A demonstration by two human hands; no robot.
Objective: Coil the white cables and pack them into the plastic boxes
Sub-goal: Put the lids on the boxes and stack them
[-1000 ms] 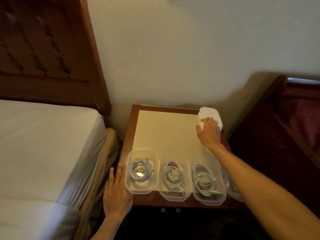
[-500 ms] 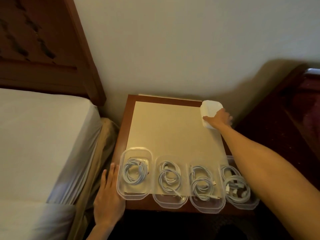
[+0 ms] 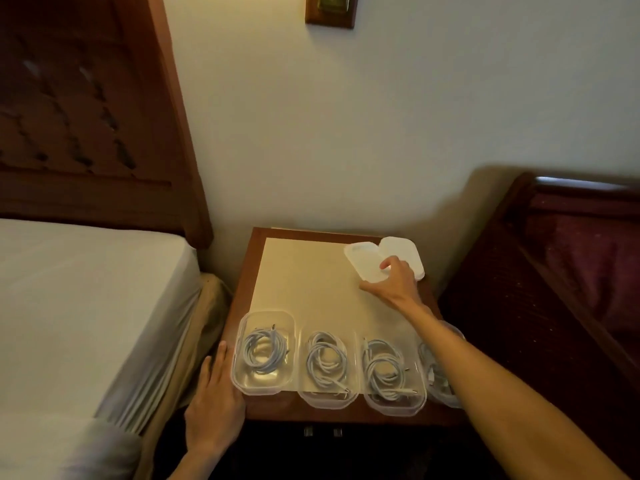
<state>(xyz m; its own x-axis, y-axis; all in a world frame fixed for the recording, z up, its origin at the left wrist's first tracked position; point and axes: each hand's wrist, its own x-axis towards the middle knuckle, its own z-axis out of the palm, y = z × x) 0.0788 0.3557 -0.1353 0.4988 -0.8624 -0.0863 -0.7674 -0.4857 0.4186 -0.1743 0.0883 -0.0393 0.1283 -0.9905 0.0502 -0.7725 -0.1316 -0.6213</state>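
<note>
- Head view, the risk: the right hand (image 3: 393, 284) reaches to the far right corner of the counter (image 3: 254, 271), its fingers lying on a white lid (image 3: 362, 263) that sits skewed off the lid stack (image 3: 403, 252) behind it. I can't tell whether the grip has closed on the lid or only rests on top; a flat press could just slide it further, or drag a second lid along.
- The stack sits right at the counter's back right edge, so a nudge could tip lids into the gap beside the dark red seat (image 3: 568, 271).
- The outstretched forearm passes over the rightmost box (image 3: 446, 382), hiding most of it. Pulling back low could catch its rim, and that box already overhangs the front edge.
- The task's things: four clear plastic boxes line the front edge, each holding a coiled white cable: left box (image 3: 265, 353), second box (image 3: 327, 370), third box (image 3: 393, 379). All are open-topped. A springy coil could lift and stop a lid seating.
- The left hand (image 3: 214, 407) lies flat, grip wide and holding nothing, just beside the left box.
- The surface: a small wooden counter with a pale mat (image 3: 304, 282) covering most of the top.
- The room: a bed (image 3: 79, 299) with a white sheet at left, its tufted headboard (image 3: 86, 133) behind, a plain wall (image 3: 346, 133) with a small wooden plate high up. Light is dim and warm.
</note>
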